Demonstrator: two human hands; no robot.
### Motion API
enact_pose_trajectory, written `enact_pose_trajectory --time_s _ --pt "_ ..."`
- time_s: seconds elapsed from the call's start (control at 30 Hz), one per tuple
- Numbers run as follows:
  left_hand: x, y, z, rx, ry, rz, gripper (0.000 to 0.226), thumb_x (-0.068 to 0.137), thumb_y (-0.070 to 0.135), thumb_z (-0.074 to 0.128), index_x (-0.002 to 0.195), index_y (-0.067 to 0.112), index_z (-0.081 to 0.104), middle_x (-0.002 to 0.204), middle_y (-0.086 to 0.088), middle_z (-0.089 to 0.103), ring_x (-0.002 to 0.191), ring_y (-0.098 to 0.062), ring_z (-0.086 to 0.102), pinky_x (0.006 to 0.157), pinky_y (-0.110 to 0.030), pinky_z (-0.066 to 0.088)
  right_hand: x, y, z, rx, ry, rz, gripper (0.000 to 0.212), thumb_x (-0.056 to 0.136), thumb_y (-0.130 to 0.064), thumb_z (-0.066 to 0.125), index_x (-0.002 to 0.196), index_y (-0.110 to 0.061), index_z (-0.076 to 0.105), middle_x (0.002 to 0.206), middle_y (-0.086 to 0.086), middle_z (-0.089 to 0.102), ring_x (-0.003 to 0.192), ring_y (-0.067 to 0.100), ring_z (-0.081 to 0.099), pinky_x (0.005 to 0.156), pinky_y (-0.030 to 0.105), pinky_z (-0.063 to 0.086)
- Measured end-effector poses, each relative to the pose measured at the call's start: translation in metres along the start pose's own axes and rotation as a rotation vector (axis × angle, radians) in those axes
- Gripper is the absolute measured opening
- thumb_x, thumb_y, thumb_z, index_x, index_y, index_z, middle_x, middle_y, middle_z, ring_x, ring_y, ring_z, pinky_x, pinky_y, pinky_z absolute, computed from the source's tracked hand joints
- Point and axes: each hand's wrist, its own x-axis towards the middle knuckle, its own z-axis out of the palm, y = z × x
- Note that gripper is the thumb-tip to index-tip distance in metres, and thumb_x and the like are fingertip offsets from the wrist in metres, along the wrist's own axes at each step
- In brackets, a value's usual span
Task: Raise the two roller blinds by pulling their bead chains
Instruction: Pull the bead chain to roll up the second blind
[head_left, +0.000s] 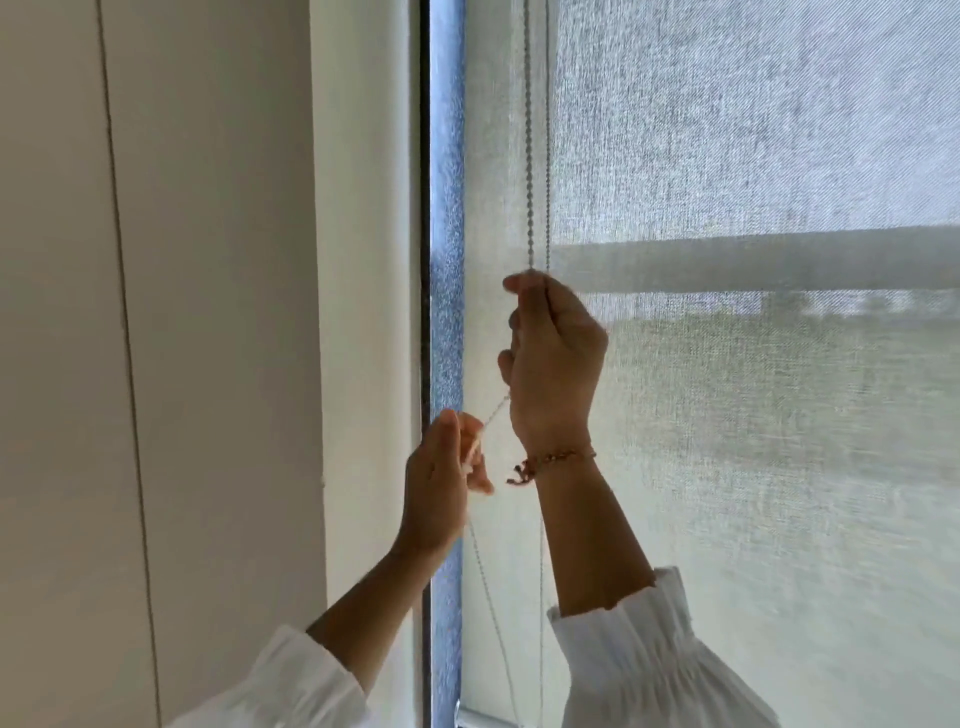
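Observation:
A pale, see-through roller blind (727, 156) covers the window, its bottom bar (472, 719) low at the frame's foot. Its bead chain (530, 130) hangs in two strands down the blind's left side. My right hand (553, 364), a bracelet on its wrist, is closed around the chain at about mid-height. My left hand (441, 483) sits lower and to the left, pinching the same chain, which runs slanted between the two hands. Below my left hand the chain falls slack toward the bottom bar.
A white wall (156, 312) and window reveal (363, 260) stand on the left. A narrow strip of uncovered glass (445, 208) shows between the reveal and the blind. Behind the fabric a horizontal rail (779, 260) is faintly visible.

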Motion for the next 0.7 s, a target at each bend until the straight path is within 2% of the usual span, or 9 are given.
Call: enact_pose_trajectory --time_s 0.1,0.17,0.27,0.37,0.43,0.47,0.57,0.63,0.7 --pt "0.033 0.032 0.008 -0.132 -0.016 -0.02 0.039 0.099 0.033 0.022 0.089 0.017 0.057 0.081 -0.003 0.06 0.063 0.004 0.063 0.061 -0.015 0.051 -0.022 0.024 -0.007 -0.1 0.012 -0.024 0.02 0.085 -0.026 0.05 0.073 -0.032 0.065 0.045 -0.016 0.047 0.046 0.007 0.037 0.051 0.033 0.034" --pt "0.053 0.061 0.013 -0.215 -0.084 0.005 0.036 0.099 0.031 0.026 0.092 0.015 0.058 0.086 -0.002 0.063 0.076 -0.004 0.065 0.074 -0.022 0.052 -0.04 0.041 -0.01 -0.136 -0.002 -0.02 0.019 0.082 -0.037 0.048 0.071 -0.039 0.063 0.046 -0.014 0.045 0.047 0.01 0.036 0.048 0.04 0.037" --pt "0.077 0.102 0.018 -0.215 -0.181 0.061 0.034 0.098 0.033 0.031 0.098 0.013 0.059 0.091 -0.003 0.066 0.087 -0.013 0.064 0.075 -0.021 0.052 -0.059 0.064 -0.016 -0.173 -0.019 0.006 0.02 0.08 -0.044 0.045 0.073 -0.041 0.063 0.045 -0.013 0.041 0.047 0.008 0.031 0.05 0.036 0.033" --pt "0.085 0.122 0.028 -0.155 -0.212 0.027 0.028 0.096 0.036 0.038 0.096 0.015 0.058 0.081 0.001 0.063 0.071 -0.01 0.062 0.061 -0.02 0.05 -0.068 0.08 -0.024 -0.195 -0.016 0.025 0.02 0.083 -0.039 0.046 0.072 -0.04 0.063 0.046 -0.016 0.048 0.044 0.004 0.036 0.053 0.027 0.033" --pt "0.085 0.122 0.035 -0.118 -0.159 -0.014 0.025 0.095 0.034 0.042 0.087 0.017 0.057 0.064 0.005 0.047 0.048 -0.006 0.044 0.044 -0.019 0.034 -0.075 0.085 -0.024 -0.228 -0.033 -0.009 0.019 0.082 -0.041 0.044 0.075 -0.04 0.062 0.049 -0.019 0.052 0.044 0.004 0.042 0.052 0.023 0.035" --pt "0.085 0.119 0.038 -0.071 -0.099 0.02 0.026 0.095 0.033 0.042 0.078 0.02 0.057 0.058 0.007 0.04 0.044 -0.006 0.035 0.042 -0.021 0.027 -0.077 0.086 -0.024 -0.246 -0.047 -0.024 0.02 0.082 -0.041 0.043 0.076 -0.038 0.062 0.049 -0.02 0.052 0.044 0.004 0.043 0.051 0.02 0.035" --pt "0.081 0.105 0.045 0.182 0.092 0.279 0.04 0.093 0.032 0.038 0.054 0.028 0.043 0.046 0.009 0.038 0.045 -0.01 0.034 0.05 -0.031 0.027 -0.079 0.092 -0.026 -0.262 -0.101 0.004 0.019 0.085 -0.032 0.047 0.074 -0.037 0.062 0.046 -0.018 0.049 0.043 0.005 0.039 0.05 0.018 0.034" --pt "0.075 0.099 0.044 0.254 0.132 0.394 0.04 0.096 0.028 0.036 0.056 0.027 0.039 0.051 0.009 0.04 0.047 -0.006 0.036 0.055 -0.027 0.031 -0.075 0.094 -0.031 -0.212 -0.149 0.078 0.023 0.084 -0.025 0.047 0.073 -0.033 0.065 0.046 -0.017 0.048 0.046 0.004 0.039 0.053 0.02 0.036" --pt "0.07 0.093 0.037 0.239 0.144 0.443 0.039 0.096 0.024 0.037 0.057 0.025 0.038 0.054 0.009 0.039 0.048 -0.004 0.035 0.056 -0.024 0.032 -0.068 0.097 -0.037 -0.122 -0.168 0.149 0.028 0.085 -0.025 0.045 0.076 -0.018 0.07 0.055 -0.015 0.053 0.056 0.004 0.045 0.061 0.023 0.039"
